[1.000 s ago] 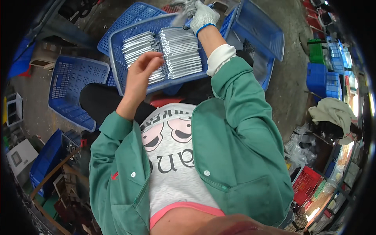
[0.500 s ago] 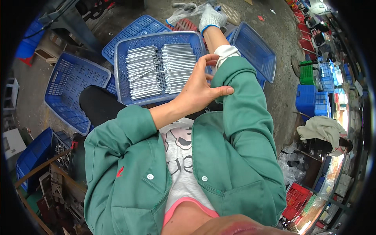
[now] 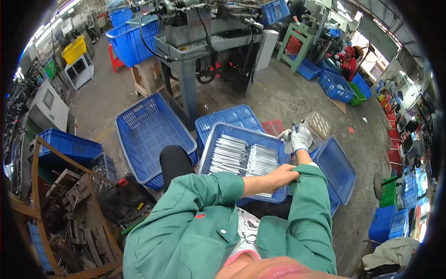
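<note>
My bare left hand (image 3: 281, 176) reaches across my body and pinches the green sleeve (image 3: 310, 173) of my right forearm. My right hand (image 3: 302, 138) wears a white knit glove with a blue edge. It is closed on a second, loose glove (image 3: 285, 136), greyish white, partly hidden by the fingers. Below both hands stands a blue plastic basket (image 3: 222, 127). Inside it lie two rows of thin silvery metal rods (image 3: 228, 156), partly covered by my left forearm.
An empty blue crate (image 3: 155, 128) stands left of my knee; another blue crate (image 3: 337, 169) is at the right. Beyond the basket are a flat blue crate (image 3: 232, 118), a beige slotted stool (image 3: 319, 124) and a machine bench (image 3: 186, 53). Metal parts (image 3: 88, 209) fill a rusty frame at lower left.
The view has tilted up, showing more of the workshop. My left hand has gone from spread around the right cuff to pinching it. Less of the white inner cuff shows.
</note>
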Motion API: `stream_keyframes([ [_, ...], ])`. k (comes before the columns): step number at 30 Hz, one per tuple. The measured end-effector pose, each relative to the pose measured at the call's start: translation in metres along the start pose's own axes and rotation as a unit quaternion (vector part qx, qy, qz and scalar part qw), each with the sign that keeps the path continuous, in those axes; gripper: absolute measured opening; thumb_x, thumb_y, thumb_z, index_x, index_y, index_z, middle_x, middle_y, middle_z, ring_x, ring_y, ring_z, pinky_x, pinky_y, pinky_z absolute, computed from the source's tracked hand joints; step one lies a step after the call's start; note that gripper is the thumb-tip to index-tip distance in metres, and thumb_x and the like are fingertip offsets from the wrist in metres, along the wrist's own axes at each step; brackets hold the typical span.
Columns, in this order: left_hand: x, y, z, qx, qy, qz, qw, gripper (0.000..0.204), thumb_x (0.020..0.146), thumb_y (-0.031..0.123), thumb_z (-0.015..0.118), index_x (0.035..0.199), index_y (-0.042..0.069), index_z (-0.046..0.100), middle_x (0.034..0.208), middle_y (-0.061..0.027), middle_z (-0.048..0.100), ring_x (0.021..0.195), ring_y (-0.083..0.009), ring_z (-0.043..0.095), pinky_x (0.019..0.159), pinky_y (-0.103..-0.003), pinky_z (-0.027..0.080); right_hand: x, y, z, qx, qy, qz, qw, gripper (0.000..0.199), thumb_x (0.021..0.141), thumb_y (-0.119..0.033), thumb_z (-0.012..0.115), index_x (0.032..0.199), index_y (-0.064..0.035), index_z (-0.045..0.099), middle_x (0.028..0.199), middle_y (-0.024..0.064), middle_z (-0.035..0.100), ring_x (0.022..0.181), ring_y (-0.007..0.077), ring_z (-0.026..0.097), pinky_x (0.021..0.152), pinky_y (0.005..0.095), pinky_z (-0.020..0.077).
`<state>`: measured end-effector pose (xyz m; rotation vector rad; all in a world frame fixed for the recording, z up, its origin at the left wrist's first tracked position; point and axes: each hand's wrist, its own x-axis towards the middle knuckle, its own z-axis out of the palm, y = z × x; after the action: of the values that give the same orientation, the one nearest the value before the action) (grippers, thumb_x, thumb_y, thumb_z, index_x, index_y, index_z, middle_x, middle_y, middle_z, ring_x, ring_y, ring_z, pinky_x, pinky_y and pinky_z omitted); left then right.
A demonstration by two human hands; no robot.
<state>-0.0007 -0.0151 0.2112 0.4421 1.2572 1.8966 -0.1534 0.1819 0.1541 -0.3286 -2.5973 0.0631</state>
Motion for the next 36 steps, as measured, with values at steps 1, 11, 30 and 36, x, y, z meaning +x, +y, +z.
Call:
stream_keyframes([
  [1, -0.006, 0.012, 0.000, 0.007, 0.005, 0.004, 1.000, 0.022, 0.083, 0.007, 0.054, 0.101, 0.004, 0.068, 0.091, -0.0032, 0.066, 0.085, -0.0088, 0.057, 0.073, -0.021, 0.046, 0.004, -0.003, 0.001, 0.008, 0.006, -0.003, 1.000, 0.027, 0.088, -0.035, 0.063, 0.093, -0.0093, 0.067, 0.081, 0.0168, 0.070, 0.070, 0.0391, 0.067, 0.064, 0.0497, 0.0516],
  [11, -0.005, 0.094, 0.014, 0.049, -0.162, 0.002, 0.986, 0.024, 0.081, 0.009, 0.060, 0.103, 0.005, 0.068, 0.093, -0.0045, 0.068, 0.077, -0.0097, 0.057, 0.063, -0.018, 0.043, 0.037, -0.006, 0.002, -0.133, -0.023, -0.180, 0.974, 0.021, 0.088, -0.030, 0.058, 0.095, -0.0127, 0.067, 0.087, 0.0132, 0.071, 0.077, 0.0371, 0.069, 0.067, 0.0475, 0.0542],
  [30, -0.030, 0.002, 0.003, -0.094, -0.255, 0.092, 0.958, 0.044, 0.084, 0.006, 0.077, 0.125, 0.003, 0.062, 0.119, -0.0045, 0.069, 0.104, -0.0111, 0.063, 0.095, -0.025, 0.048, 0.099, 0.021, -0.056, 0.239, 0.071, 0.367, 0.896, 0.047, 0.080, -0.045, 0.065, 0.090, -0.0001, 0.076, 0.088, 0.0196, 0.074, 0.076, 0.0396, 0.069, 0.069, 0.0441, 0.0543],
  [36, -0.041, 0.011, 0.015, -0.086, -0.354, 0.029, 0.931, 0.030, 0.083, 0.005, 0.078, 0.110, 0.000, 0.069, 0.104, -0.0028, 0.073, 0.088, -0.0107, 0.066, 0.084, -0.022, 0.052, 0.109, 0.022, -0.073, 0.571, 0.066, 0.477, 0.665, 0.014, 0.085, -0.023, 0.059, 0.095, -0.0132, 0.057, 0.069, 0.0292, 0.064, 0.058, 0.0318, 0.061, 0.047, 0.0391, 0.0432],
])
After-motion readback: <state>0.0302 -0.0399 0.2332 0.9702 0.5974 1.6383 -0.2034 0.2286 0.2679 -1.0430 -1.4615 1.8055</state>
